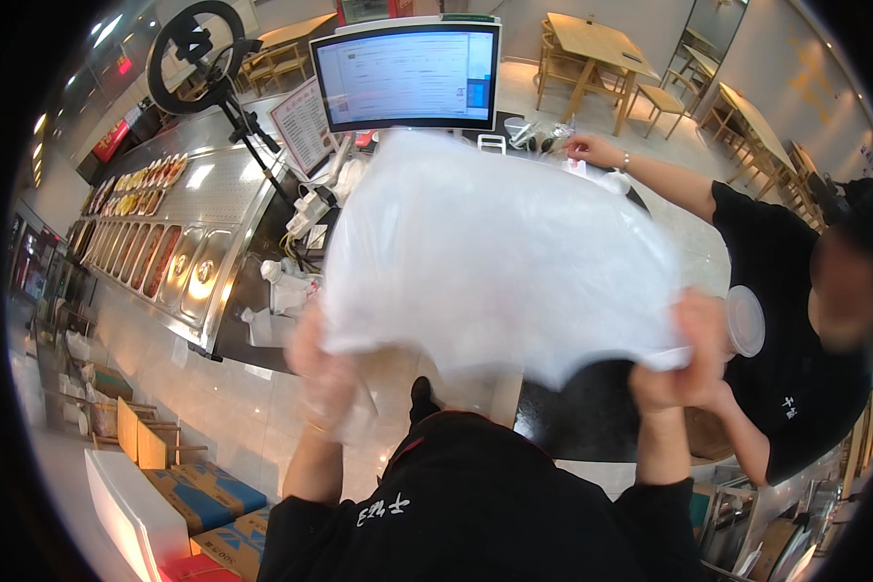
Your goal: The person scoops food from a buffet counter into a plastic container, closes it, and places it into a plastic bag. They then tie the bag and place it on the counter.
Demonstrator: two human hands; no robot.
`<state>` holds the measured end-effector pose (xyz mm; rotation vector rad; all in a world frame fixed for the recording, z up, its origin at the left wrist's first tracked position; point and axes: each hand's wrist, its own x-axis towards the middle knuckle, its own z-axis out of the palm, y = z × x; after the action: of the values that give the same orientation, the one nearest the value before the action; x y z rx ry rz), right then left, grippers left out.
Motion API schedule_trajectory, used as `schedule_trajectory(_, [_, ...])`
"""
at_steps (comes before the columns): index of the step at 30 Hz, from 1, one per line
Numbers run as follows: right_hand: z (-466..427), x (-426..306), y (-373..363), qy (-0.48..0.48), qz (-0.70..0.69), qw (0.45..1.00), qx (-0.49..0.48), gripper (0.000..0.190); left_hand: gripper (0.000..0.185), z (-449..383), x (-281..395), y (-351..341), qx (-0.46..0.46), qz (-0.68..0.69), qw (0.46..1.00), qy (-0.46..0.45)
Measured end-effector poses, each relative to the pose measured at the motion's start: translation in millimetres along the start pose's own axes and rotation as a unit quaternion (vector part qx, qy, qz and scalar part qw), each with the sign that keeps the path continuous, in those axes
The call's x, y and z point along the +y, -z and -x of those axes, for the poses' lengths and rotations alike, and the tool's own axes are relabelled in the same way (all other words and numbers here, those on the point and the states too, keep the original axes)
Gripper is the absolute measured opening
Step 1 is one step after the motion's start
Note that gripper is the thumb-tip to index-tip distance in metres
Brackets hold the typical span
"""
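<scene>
A large white translucent plastic bag (pixel 502 254) is spread wide in front of me, blurred by motion. My left hand (pixel 324 364) grips its near left edge; clear thin plastic, perhaps a disposable glove, shows around that hand. At the near right edge, my right hand (pixel 680 356) is closed on the bag. The bag hides much of the dark counter (pixel 582 415) behind and below it. Whether anything is inside the bag cannot be told.
A co-worker (pixel 786 305) stands at the right, one hand reaching to the counter, a round clear-lidded container (pixel 745 321) beside them. A monitor (pixel 407 76) stands ahead. On the left are a ring light (pixel 157 65), steel food pans (pixel 178 269) and cardboard boxes (pixel 207 495).
</scene>
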<state>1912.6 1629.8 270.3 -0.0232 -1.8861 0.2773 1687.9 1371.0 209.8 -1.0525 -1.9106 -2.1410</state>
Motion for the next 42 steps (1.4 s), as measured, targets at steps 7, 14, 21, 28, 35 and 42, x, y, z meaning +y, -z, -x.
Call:
schedule_trajectory(7, [196, 24, 16, -0.728, -0.170, 0.664, -0.025, 0.016, 0.023, 58, -53, -55, -0.223, -0.037, 0.890, 0.395])
schedule_trajectory(14, [237, 30, 104, -0.733, -0.418, 0.482, 0.236, 0.011, 0.016, 39, -65, -126, -0.301, 0.350, 0.754, 0.467])
schedule_trajectory(21, [271, 40, 133, -0.722, -0.481, 0.351, 0.351, 0.012, 0.018, 56, -85, -192, -0.326, 0.381, 0.643, 0.579])
schedule_trajectory(28, [265, 46, 144, -0.758, -0.354, 0.439, 0.328, 0.021, 0.024, 61, -103, -236, -0.384, 0.400, 0.622, 0.552])
schedule_trajectory(35, [291, 45, 160, -0.788, -0.340, 0.406, 0.315, 0.019, 0.024, 66, -119, -260, -0.381, 0.393, 0.608, 0.575])
schedule_trajectory(42, [283, 35, 160, -0.783, -0.339, 0.390, 0.346, 0.020, 0.017, 73, -124, -272, -0.409, 0.350, 0.636, 0.552])
